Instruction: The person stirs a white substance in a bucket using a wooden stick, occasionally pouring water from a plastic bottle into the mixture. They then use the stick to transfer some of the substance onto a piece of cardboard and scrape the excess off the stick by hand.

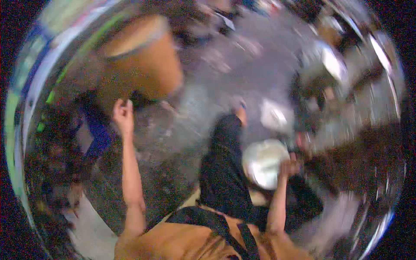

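Note:
The whole view is smeared by motion. My left hand (123,113) is stretched forward on the left, just below a large orange-brown tub-like container (149,71) that leans to one side. Its fingers look curled together; whether they hold anything, I cannot make out. Low on the right, my right hand (289,167) grips the right rim of a shiny, pale round bowl (265,164). The bowl is beside my dark-clothed knee. What lies inside it is lost in glare.
A bare foot (241,113) shows past my dark trouser leg (223,160). A small white flat object (275,115) lies on the grey floor (255,65) beyond the bowl. Blue cloth (99,136) is at the left. Blurred pale, shiny vessels (327,63) stand at the upper right.

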